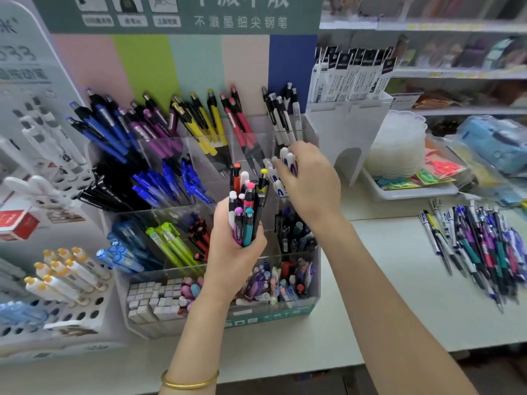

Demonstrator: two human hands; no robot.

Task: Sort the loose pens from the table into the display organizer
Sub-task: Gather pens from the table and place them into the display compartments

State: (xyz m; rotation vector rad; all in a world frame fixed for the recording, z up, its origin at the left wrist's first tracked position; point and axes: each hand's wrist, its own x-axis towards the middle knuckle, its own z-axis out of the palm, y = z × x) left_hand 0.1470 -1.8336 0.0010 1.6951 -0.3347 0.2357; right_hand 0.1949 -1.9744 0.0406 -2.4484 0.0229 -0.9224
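Note:
My left hand (233, 252) grips an upright bundle of mixed pens (246, 203) with pink, teal, orange and white caps, held in front of the clear tiered display organizer (313, 277). My right hand (308, 181) reaches into the organizer's right side and its fingers curl round several white pens with blue marks (285, 166). A heap of loose pens (482, 246) lies on the white table (399, 295) at the right. The organizer's compartments hold blue, purple, yellow, red, white, black and green pens.
A white peg stand with white pens (65, 269) sits at the left. Behind the table on the right are a white stand of packaged refills (350, 78), a tray of plastic items (410, 181) and store shelves (456, 72).

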